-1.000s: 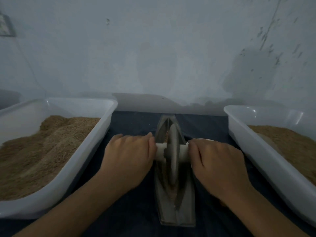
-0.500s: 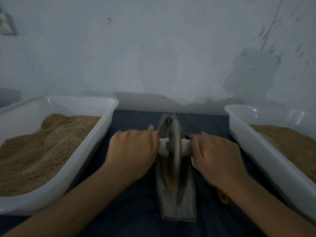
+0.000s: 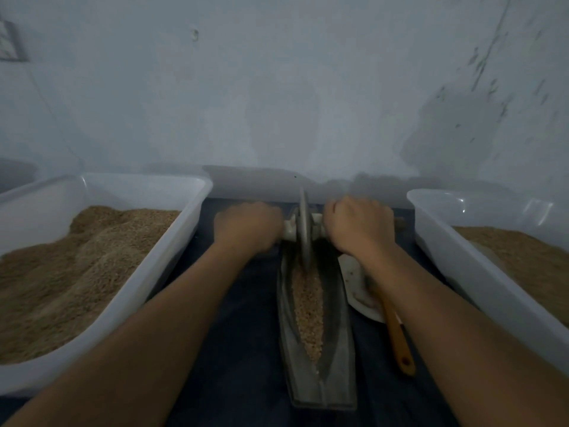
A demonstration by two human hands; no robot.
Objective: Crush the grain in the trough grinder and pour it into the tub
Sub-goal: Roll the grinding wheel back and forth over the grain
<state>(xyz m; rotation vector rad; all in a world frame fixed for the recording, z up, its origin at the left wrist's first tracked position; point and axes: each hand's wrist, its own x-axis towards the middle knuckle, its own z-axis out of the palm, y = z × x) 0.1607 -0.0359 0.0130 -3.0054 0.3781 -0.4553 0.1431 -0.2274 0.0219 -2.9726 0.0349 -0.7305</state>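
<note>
Crushing step: left hand (image 3: 246,226) and right hand (image 3: 358,224) are gripping the axle (image 3: 316,217), wheel (image 3: 304,229) sitting at the trough grinder (image 3: 338,328)'s far end; grain (image 3: 308,312) lying along the groove; next likely calling for a backward roll

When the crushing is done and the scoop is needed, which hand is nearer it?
Right. The scoop lies beside the trough directly under the right forearm, while the left hand grips the axle across the wheel. The right hand must first release.
</note>
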